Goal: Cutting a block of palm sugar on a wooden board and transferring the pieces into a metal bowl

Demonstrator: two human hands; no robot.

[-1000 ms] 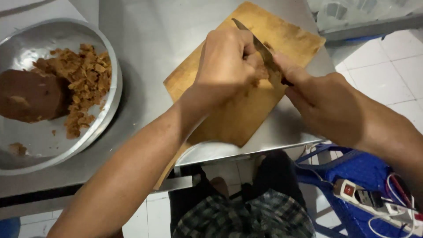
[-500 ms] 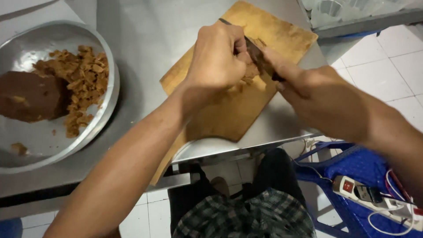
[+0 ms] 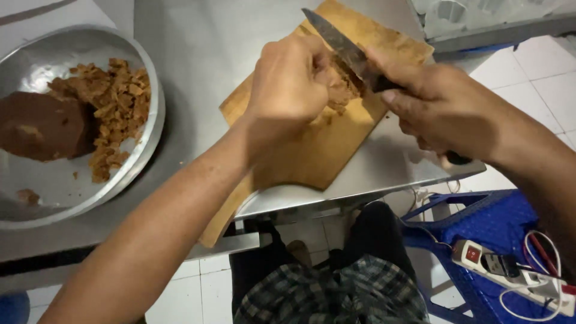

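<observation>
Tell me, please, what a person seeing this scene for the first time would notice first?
First, the two hands at the centre: the right hand holds a long knife against a brown block gripped by the left hand, above a wooden cutting board. Next, at the left, a wide metal bowl with brown chopped pieces and a darker lump.

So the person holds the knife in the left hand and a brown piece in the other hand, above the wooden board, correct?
Not quite. The head view shows the knife in the right hand; the left hand holds the brown piece. Both are above the wooden board, as you said.
</observation>
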